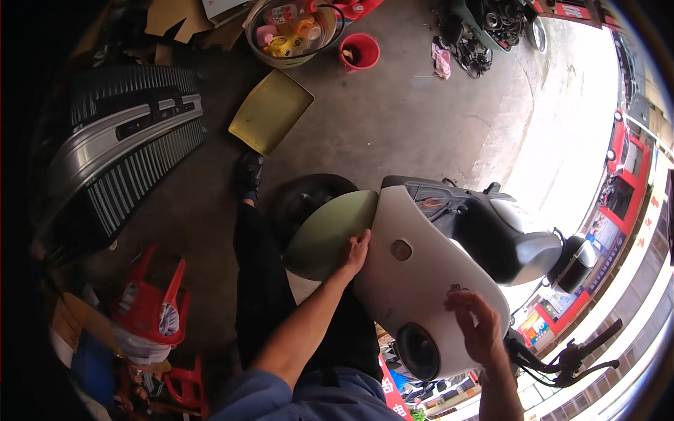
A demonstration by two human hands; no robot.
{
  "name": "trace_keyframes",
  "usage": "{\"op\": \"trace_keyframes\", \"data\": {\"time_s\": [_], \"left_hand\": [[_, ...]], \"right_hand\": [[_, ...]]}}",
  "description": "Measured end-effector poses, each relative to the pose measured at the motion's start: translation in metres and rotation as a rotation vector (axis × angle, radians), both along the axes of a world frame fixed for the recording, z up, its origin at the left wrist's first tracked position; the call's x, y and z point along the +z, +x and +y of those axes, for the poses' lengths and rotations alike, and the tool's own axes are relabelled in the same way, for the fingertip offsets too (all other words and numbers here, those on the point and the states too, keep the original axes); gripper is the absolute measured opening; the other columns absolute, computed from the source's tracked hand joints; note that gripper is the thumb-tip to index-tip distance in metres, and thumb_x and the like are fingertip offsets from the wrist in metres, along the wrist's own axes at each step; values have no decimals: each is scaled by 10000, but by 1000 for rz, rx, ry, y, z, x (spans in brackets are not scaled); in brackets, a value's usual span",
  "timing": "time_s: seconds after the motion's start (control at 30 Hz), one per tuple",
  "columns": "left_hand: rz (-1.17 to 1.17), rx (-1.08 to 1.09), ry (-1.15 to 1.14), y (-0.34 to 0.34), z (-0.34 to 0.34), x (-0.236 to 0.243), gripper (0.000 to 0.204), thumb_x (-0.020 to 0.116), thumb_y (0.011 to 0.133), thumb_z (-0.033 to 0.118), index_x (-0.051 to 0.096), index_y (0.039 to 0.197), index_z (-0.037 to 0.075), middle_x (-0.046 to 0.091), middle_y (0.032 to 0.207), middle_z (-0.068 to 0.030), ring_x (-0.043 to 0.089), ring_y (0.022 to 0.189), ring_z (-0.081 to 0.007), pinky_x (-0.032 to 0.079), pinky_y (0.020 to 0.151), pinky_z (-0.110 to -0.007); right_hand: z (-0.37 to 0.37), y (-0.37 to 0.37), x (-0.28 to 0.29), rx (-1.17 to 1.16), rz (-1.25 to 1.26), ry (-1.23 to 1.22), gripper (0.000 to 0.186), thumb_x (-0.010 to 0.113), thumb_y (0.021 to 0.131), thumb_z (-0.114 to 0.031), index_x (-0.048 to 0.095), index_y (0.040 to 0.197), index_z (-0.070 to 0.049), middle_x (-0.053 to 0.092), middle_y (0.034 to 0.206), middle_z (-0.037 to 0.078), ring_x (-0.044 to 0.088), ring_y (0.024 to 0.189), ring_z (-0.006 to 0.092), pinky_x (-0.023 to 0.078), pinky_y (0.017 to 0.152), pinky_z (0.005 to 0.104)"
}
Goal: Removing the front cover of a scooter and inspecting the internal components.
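Observation:
A scooter stands before me, its white front panel facing my body. A pale green fender curves over the black front wheel. My left hand lies along the seam where fender and panel meet, fingers stretched out, gripping nothing. Beside the panel's far right part, my right hand is raised with fingers loosely bent and thumb apart; whether its fingertips touch the panel I cannot tell. A round dark headlight sits in the panel between my right hand and my body.
A handlebar sticks out at the right. A silver suitcase, a yellow tray, a red bucket and a basin of bottles stand on the floor. Red plastic stools are at the left, engine parts at the back right.

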State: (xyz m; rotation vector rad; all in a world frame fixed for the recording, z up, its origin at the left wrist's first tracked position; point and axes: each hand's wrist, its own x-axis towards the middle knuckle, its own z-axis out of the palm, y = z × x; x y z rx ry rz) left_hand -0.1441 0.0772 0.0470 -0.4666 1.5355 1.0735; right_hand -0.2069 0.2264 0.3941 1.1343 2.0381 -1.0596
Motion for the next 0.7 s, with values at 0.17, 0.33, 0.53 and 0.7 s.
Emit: {"op": "trace_keyframes", "data": {"time_s": [0.17, 0.33, 0.53, 0.7], "left_hand": [[-34, -31, 100, -18, -2, 15, 533, 482, 889, 484, 640, 917, -25, 653, 838, -185, 634, 797, -315, 474, 730, -373], [50, -163, 221, -42, -19, 35, 407, 517, 888, 390, 651, 837, 10, 643, 786, -188, 635, 768, -335, 481, 690, -399], [179, -188, 395, -46, -31, 25, 289, 593, 863, 314, 641, 895, 31, 638, 824, -175, 637, 774, -314, 487, 677, -388], [81, -219, 470, -50, -24, 24, 290, 588, 871, 304, 634, 929, 23, 634, 807, -167, 632, 747, -295, 483, 664, -366]], "right_hand": [[71, -28, -31, 188, -109, 245, 359, 434, 925, -225, 523, 1195, -6, 577, 1165, 204, 538, 1125, 331, 398, 955, 382], [126, -8, -127, 447, -440, 102, 695, 305, 946, -521, 273, 1406, 0, 234, 1471, 215, 153, 1395, 308, 134, 1127, 367], [169, -4, -232, 360, -500, -53, 768, 270, 941, -564, 186, 1426, 25, 147, 1501, 199, 87, 1408, 273, 80, 1135, 345], [192, 75, -334, -293, -506, -292, 839, 326, 926, -582, 58, 1440, 24, 41, 1525, 165, 2, 1411, 230, 42, 1127, 327]]}}
